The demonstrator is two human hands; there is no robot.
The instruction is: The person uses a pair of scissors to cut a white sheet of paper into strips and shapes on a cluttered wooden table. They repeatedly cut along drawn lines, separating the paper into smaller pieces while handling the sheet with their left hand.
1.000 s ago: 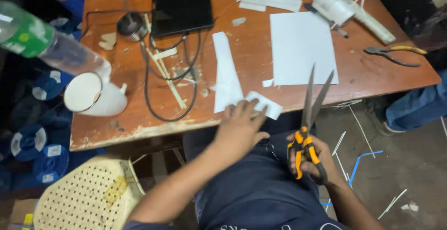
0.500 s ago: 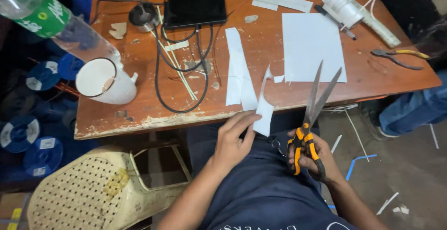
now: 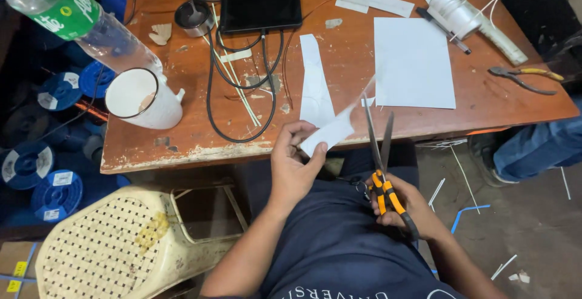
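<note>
Paper piece (image 3: 330, 132): small white offcut, held in the air just off the counter's near edge, above the lap. One second ago it lay flat on the counter at that edge; half a second ago it was lifted, hanging upright.
Left hand (image 3: 294, 166): closed on the paper's lower end, thumb and fingers pinching it; it has come up off the counter.
Scissors (image 3: 379, 153): orange-and-black handles, blades now narrowed and brought against the paper's right end; before, they stood wide open and apart from it.
Right hand (image 3: 403, 205): fingers through the handles, gripping the scissors.
Reading: paper and blades have met; cutting looks to be in hand.
Counter (image 3: 182, 147): worn wood.
White sheet (image 3: 413, 63): flat, toward the right edge.
Long paper strip (image 3: 315, 84): mid-counter.
Pliers (image 3: 524, 78): right edge.
White cup (image 3: 142, 99): left edge.
</note>
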